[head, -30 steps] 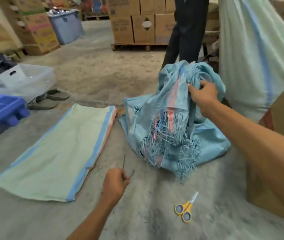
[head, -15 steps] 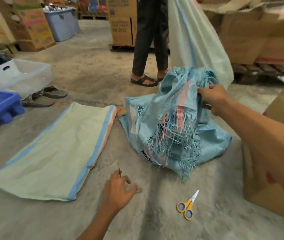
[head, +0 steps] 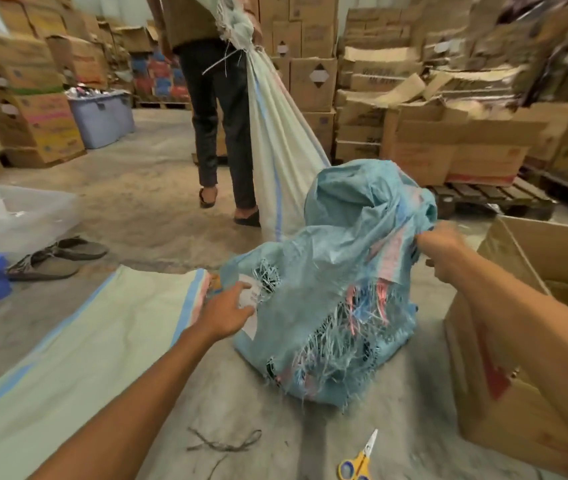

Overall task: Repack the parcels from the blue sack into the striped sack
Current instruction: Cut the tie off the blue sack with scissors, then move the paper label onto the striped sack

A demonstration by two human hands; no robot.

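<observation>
blue sack (head: pixel 338 271) slumped on the floor: thin woven plastic, crinkly, front torn and frayed into loose strands. right hand (head: pixel 440 249) clamped on the bunched mouth at its upper right. left hand (head: pixel 227 311) at its left side, on a white labelled parcel (head: pixel 249 296) showing through a tear; can't tell if the fingers close on it. striped sack (head: pixel 85 341) lies flat left of the blue sack. my read: weave is soft, slick, will rip further, so grip the gathered mouth, not the frays

Concrete floor (head: pixel 144 188) before me: the striped sack (head: pixel 85 348) lies flat beside the blue sack (head: pixel 327 289). Yellow scissors (head: pixel 358 462) and loose string (head: pixel 223 443) lie nearer me.
</observation>
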